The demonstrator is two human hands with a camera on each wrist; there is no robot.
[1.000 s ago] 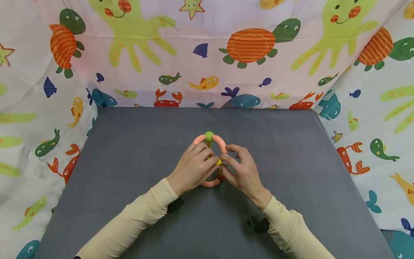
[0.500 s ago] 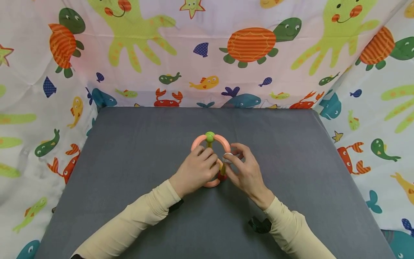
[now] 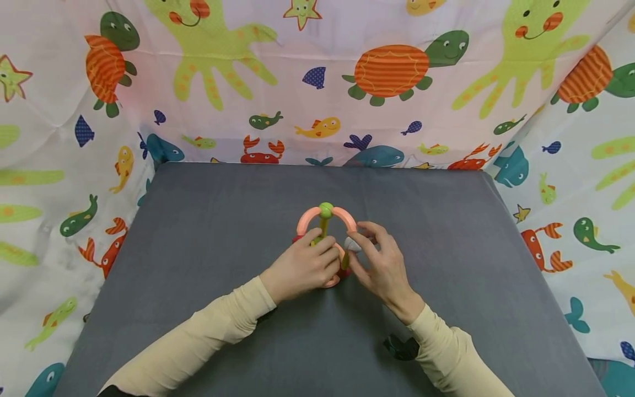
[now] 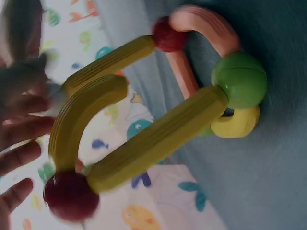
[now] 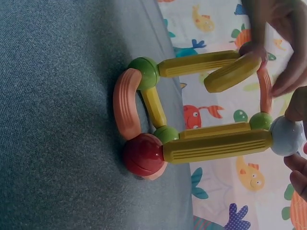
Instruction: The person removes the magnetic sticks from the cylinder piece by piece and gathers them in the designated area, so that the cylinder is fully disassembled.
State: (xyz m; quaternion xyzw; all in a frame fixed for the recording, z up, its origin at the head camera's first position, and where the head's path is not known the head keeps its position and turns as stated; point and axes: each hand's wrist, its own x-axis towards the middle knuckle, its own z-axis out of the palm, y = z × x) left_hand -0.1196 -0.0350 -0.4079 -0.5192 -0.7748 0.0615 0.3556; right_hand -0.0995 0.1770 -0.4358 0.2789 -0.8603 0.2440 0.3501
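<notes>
More of the white ball (image 3: 353,245) shows at the centre of the head view than half a second ago, and the left hand (image 3: 303,267) has edged right, covering more of the lower coral arc (image 3: 331,282). To me that puts the work at this upper corner of the bar-and-ball structure (image 3: 324,225), which stands mid-picture on the grey table (image 3: 223,215). The right hand (image 3: 386,269) pinches the white ball between thumb and fingers.

From above, the left hand's curled fingers hide what they hold; the right wrist view, upper right, shows them apparently pinching a curved yellow bar (image 5: 230,76). Only the wrist views reveal its loose end, apart from the white ball. In the left wrist view, lower left, its other end meets a dark red ball (image 4: 72,196). I'd judge that joint unfinished.
</notes>
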